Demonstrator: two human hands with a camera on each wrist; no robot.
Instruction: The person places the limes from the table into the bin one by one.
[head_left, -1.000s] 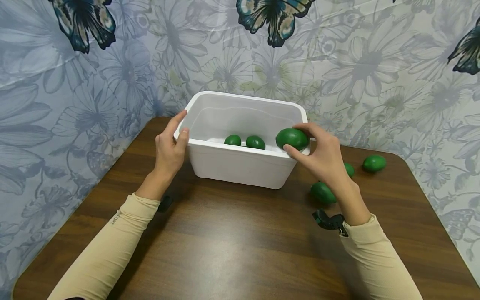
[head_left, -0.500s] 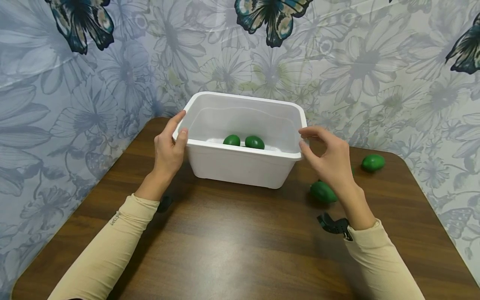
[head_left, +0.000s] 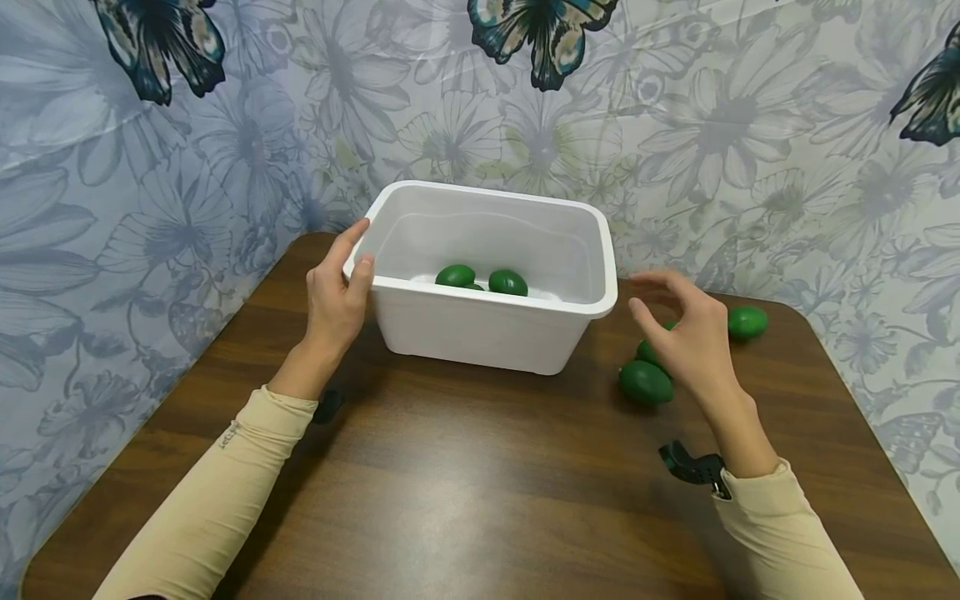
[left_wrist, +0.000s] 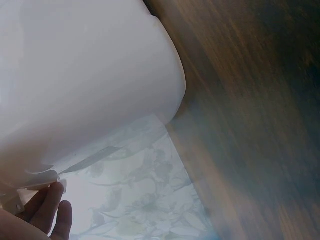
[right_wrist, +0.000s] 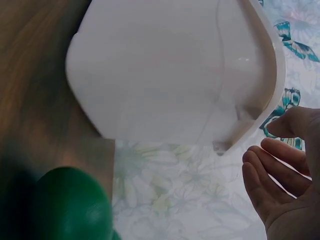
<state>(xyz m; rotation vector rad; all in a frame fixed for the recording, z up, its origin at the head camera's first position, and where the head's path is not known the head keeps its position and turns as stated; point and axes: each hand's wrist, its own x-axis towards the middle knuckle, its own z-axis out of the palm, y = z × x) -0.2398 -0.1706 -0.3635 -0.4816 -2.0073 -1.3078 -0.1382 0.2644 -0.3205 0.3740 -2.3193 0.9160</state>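
Observation:
A white plastic bin stands on the table, its opening facing up. My left hand holds the bin's left rim between thumb and fingers; only some fingertips show in the left wrist view. Inside the bin lie a green oval fruit and another green fruit, with a sliver of a third between them. My right hand hovers right of the bin, fingers loosely bent and holding nothing. Below it are a large green fruit and others partly hidden by the hand.
One more green fruit lies on the brown wooden table at the right, near its back edge. Behind the table hangs a floral cloth with butterflies. A black strap-mounted device sits on the right wrist.
The fruit that my right hand held over the bin's right end was let go and is inside. That hand has drawn back to the right. The left hand stays on the rim.

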